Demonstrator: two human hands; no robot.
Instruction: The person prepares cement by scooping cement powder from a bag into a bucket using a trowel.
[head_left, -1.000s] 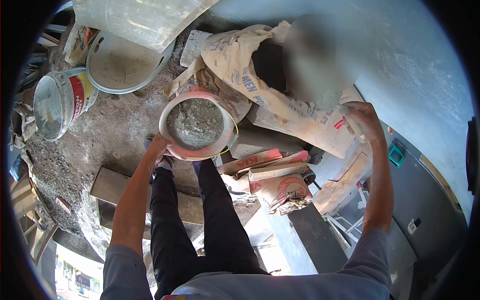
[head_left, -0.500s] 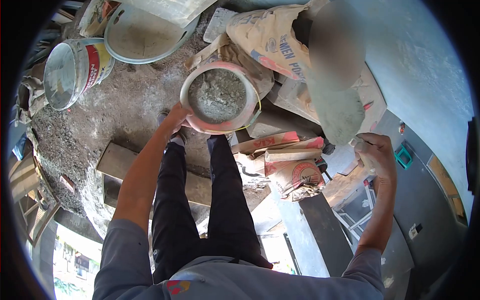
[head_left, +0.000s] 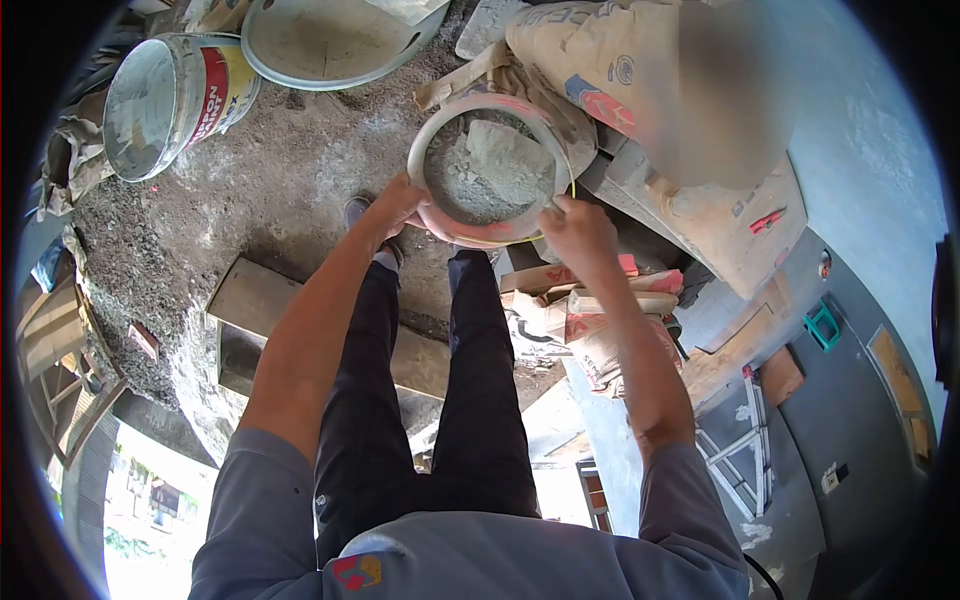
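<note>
A round bucket [head_left: 432, 205] with a pale, pink-stained rim is in front of my legs. Grey cement powder [head_left: 463, 190] lies inside it, and a pale grey flat piece [head_left: 510, 155] rests on the powder toward the far right side. My left hand [head_left: 402, 203] is closed on the near left of the rim. Opposite, my right hand [head_left: 580, 235] is closed at the right side of the rim, beside the thin yellow handle.
An open paper cement sack [head_left: 590, 60] leans behind the bucket to the right. Folded cement bags [head_left: 600, 310] are piled near my right leg. A paint bucket [head_left: 155, 110] and an oval basin [head_left: 330, 45] stand at the far left. A wooden box [head_left: 255, 295] lies by my left leg.
My right hand has come left from the wall side to the bucket's rim. The pale flat piece, earlier above that hand, is now in the bucket. The view has shifted slightly.
</note>
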